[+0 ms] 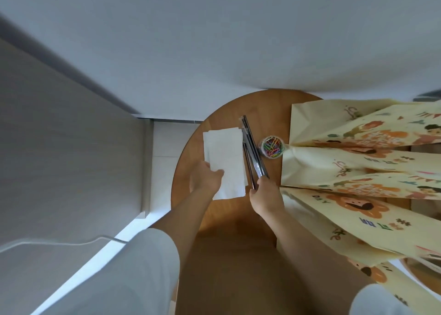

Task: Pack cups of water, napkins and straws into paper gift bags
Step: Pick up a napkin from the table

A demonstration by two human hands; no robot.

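Both hands work at frame centre: the left hand [206, 180] pinches the near edge of the napkins [226, 152], and the right hand [265, 196] grips the near ends of the straws [251, 147] just beside them. Best to separate one of each cleanly before reaching right to the gift bags [334, 162].

Round wooden table [274, 104], a small clear tub of paper clips [272, 147] (many colours) on it

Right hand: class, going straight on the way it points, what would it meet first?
The straws that the right hand grips, lying along that line; the paper-clip jar seems just right of it.
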